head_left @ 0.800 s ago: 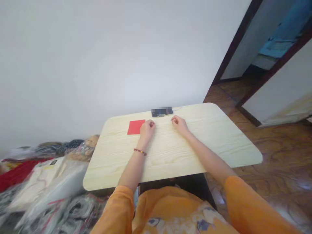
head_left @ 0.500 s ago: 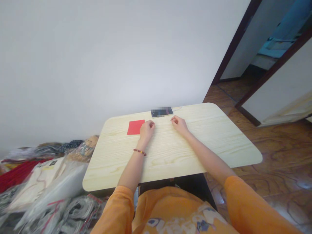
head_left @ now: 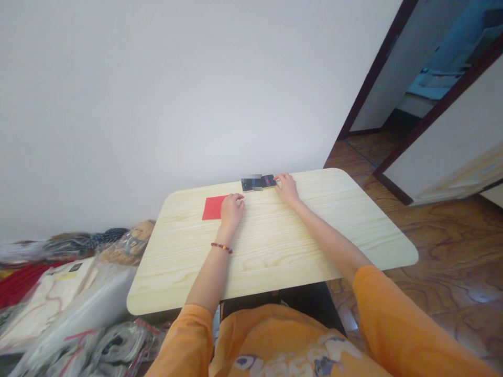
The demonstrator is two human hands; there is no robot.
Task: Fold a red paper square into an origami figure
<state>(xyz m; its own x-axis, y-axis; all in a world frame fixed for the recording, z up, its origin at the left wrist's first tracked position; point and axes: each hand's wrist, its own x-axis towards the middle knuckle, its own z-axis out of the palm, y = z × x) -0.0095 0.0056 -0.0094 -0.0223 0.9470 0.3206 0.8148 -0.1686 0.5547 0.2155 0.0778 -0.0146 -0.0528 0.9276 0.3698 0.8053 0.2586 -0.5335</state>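
Observation:
A square of red paper (head_left: 212, 208) lies flat on the left part of the table. My left hand (head_left: 232, 210) rests over its right edge and hides part of it. The fingers there are loosely bent and a little apart, with nothing seen between them. Against the wall at the table's back edge lies a dark phone (head_left: 268, 181), its screen partly blurred out. My right hand (head_left: 286, 189) is at the phone's right end, thumb and index finger bent around that end.
The pale wooden table (head_left: 275, 246) has rounded corners and touches the white wall (head_left: 176, 94). Left of it are piled bagged clothes (head_left: 78, 303) and a plush toy (head_left: 131, 246). To the right are wooden flooring (head_left: 440, 251) and an open doorway.
My right hand has moved forward from in front of the phone to its right end, out of a pinch. My left hand has shifted slightly over the red paper, its fingers loosening.

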